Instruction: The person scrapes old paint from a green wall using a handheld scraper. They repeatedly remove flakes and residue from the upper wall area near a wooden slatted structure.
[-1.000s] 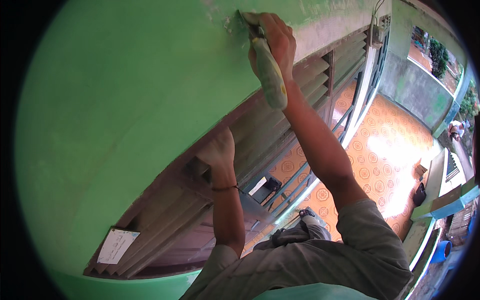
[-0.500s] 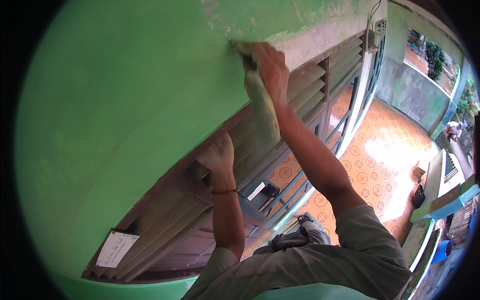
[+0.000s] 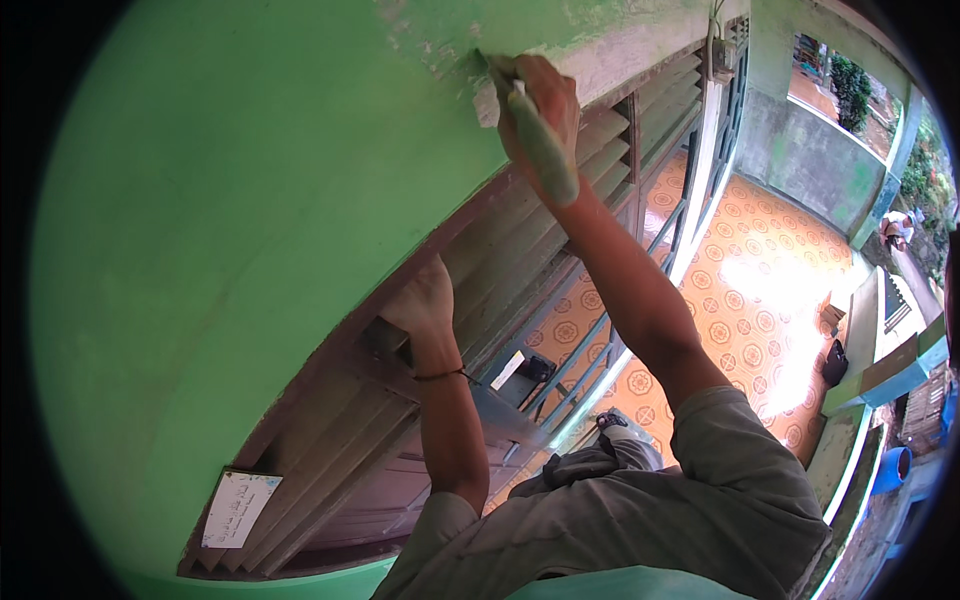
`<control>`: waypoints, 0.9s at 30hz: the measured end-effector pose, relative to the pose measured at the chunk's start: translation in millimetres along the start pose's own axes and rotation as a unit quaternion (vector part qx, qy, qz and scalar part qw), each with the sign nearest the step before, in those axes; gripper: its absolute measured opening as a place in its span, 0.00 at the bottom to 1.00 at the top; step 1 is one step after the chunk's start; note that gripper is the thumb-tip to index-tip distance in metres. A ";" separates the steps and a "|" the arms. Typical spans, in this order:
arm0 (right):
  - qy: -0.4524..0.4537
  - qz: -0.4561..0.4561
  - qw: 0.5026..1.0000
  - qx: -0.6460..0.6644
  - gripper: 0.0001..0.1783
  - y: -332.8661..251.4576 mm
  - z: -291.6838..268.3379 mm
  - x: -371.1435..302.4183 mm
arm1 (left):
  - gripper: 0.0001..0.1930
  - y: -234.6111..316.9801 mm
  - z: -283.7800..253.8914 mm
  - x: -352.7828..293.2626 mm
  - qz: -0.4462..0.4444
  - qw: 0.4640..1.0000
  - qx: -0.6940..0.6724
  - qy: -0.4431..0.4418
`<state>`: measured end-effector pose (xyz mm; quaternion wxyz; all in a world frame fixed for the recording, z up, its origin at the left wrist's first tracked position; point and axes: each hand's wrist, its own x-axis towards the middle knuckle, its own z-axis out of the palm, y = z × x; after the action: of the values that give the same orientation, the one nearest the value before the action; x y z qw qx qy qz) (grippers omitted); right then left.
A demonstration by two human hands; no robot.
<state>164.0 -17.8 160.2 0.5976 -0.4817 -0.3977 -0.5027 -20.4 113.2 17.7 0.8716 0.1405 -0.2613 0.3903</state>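
Note:
My right hand (image 3: 545, 105) is wrapped round the long pale handle of a scraper (image 3: 545, 150), raised high. The scraper's dark blade (image 3: 492, 66) meets the green wall (image 3: 250, 180), at a patch where the paint has come off. Below that, my left hand (image 3: 425, 300) grips the brown wooden louvre frame (image 3: 335, 330) under the wall's edge, its fingers largely hidden. A dark band circles the left wrist.
Slanted louvre slats (image 3: 520, 245) run beneath the wall. A white card (image 3: 240, 508) hangs at lower left. Blue metal bars (image 3: 570, 385) stand below, above the orange patterned floor (image 3: 745, 265). A person (image 3: 897, 230) is outside at far right, with a blue barrel (image 3: 890, 470) nearer.
My right hand and the scraper have moved up along the wall, and the handle has tilted. A larger bare patch shows beside the blade. My left hand stays at the frame.

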 end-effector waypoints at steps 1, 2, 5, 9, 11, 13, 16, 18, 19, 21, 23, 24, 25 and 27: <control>0.006 -0.006 1.000 -0.018 0.09 2.5 0.7 1.5 | 0.30 -1.4 4.8 -0.6 0.033 0.995 0.043 0.082; 0.013 -0.016 0.999 -0.034 0.09 4.7 1.3 3.0 | 0.31 -3.8 9.6 0.0 0.061 0.985 0.085 0.134; 0.033 0.011 0.999 -0.032 0.07 9.7 2.0 7.1 | 0.31 -8.7 20.7 -0.4 0.065 0.982 0.078 0.160; 0.014 0.013 1.000 -0.023 0.05 12.7 -0.6 8.4 | 0.31 -8.8 18.5 0.2 0.063 0.986 0.062 0.144; -0.009 0.036 0.999 -0.008 0.05 13.7 -2.0 8.1 | 0.31 -5.7 10.9 0.3 0.051 0.990 0.052 0.119; -0.022 0.111 0.993 0.032 0.07 14.9 -2.2 7.7 | 0.31 -1.0 2.4 2.3 0.010 1.000 0.001 0.023; 0.007 0.014 0.999 -0.050 0.07 17.1 -0.2 7.6 | 0.30 3.6 -6.3 2.4 -0.014 1.000 -0.013 -0.021; 0.027 0.001 0.997 -0.067 0.06 18.0 2.1 7.2 | 0.30 4.4 -7.8 1.4 0.005 1.000 0.007 0.008; 0.034 -0.004 0.998 -0.061 0.06 18.4 3.3 7.2 | 0.30 4.1 -7.2 1.0 0.020 0.999 0.020 0.029; 0.036 0.005 0.998 -0.054 0.04 19.8 5.7 7.3 | 0.30 2.7 -5.2 -0.1 0.029 0.998 0.038 0.049; 0.039 0.030 0.997 -0.057 0.03 21.8 7.5 7.2 | 0.30 1.7 -3.2 -1.3 0.022 0.998 0.049 0.045; 0.035 0.024 0.997 -0.060 0.03 23.0 8.1 7.2 | 0.30 1.5 -2.6 -2.0 0.021 0.997 0.059 0.054; 0.041 0.004 0.997 -0.060 0.04 24.2 8.6 7.7 | 0.29 1.2 -1.8 -1.9 0.019 0.996 0.069 0.057; 0.046 -0.024 0.997 -0.048 0.05 26.8 8.9 9.2 | 0.28 1.4 -1.1 -1.5 0.027 0.995 0.070 0.072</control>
<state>192.1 -10.3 166.2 0.5790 -0.4763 -0.3569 -0.5573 -21.9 113.7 16.0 0.8652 0.1662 -0.1738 0.4401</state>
